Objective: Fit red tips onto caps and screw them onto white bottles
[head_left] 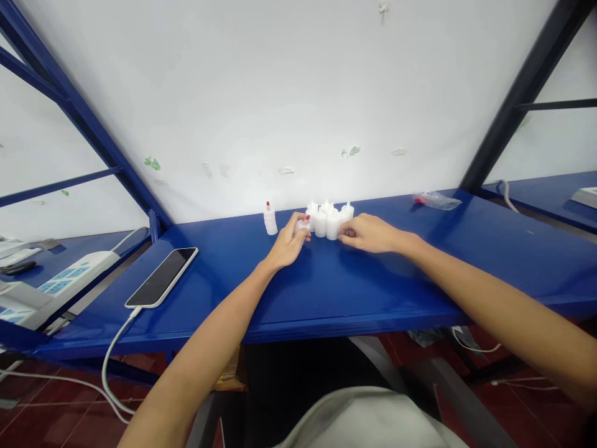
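Forearms (236,314) stretch over the bench (326,292), left hand (285,245) curled around a red-tipped squeeze bottle (303,225); right hand (372,234), fingers bent, borders white squeeze bottles (332,225) between the hands; whether it grips one, I cannot tell.

1. One left hand (285,245), one right hand (373,234).
2. Two red-tipped bottles (270,223).
3. At least five white-tipped bottles (332,226); overlap hides the exact count.
4. One phone (162,277).
5. One clear plastic bag (442,200).
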A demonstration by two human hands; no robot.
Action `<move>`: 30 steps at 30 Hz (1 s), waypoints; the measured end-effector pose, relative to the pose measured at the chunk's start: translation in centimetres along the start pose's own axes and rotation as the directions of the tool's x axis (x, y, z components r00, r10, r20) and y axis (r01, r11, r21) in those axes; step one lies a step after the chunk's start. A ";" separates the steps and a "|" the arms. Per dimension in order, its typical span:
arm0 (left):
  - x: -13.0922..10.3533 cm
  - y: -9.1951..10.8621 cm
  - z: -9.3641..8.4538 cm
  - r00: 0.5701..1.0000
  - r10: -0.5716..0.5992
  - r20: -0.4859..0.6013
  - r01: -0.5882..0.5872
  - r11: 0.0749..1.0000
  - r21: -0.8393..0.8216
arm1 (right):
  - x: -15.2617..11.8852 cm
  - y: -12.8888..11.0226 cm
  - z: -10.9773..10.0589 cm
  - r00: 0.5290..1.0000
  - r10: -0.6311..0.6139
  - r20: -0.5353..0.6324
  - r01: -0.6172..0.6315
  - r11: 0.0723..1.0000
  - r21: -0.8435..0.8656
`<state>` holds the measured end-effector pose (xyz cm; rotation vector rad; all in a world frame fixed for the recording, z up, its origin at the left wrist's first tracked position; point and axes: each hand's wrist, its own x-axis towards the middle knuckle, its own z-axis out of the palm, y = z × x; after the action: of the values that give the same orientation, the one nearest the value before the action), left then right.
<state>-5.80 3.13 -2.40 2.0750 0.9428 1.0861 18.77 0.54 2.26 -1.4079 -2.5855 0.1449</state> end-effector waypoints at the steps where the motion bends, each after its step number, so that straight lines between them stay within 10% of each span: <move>1: -0.2 0.4 0.3 0.999 0.008 0.035 -0.008 1.000 0.000 | 0.0 -0.2 0.0 0.999 -0.045 -0.019 0.045 0.998 0.036; 12: -1.0 2.8 1.4 0.945 0.183 0.270 -0.282 0.873 0.397 | -0.2 -1.6 0.8 0.944 -0.278 -0.176 0.314 0.922 0.227; 19: -1.0 2.4 1.0 0.955 0.208 0.213 -0.297 0.734 0.611 | -0.6 -1.2 -0.9 0.975 -0.119 -0.185 0.172 0.939 0.299; 30: -0.7 1.9 -0.1 0.981 0.080 0.179 -0.166 0.825 0.540 | -0.6 4.2 -1.6 0.986 -0.023 0.163 0.016 0.999 0.043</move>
<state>-5.64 1.52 -1.19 2.6795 1.1600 0.7528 22.90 2.26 3.04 -1.4107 -2.7087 0.3224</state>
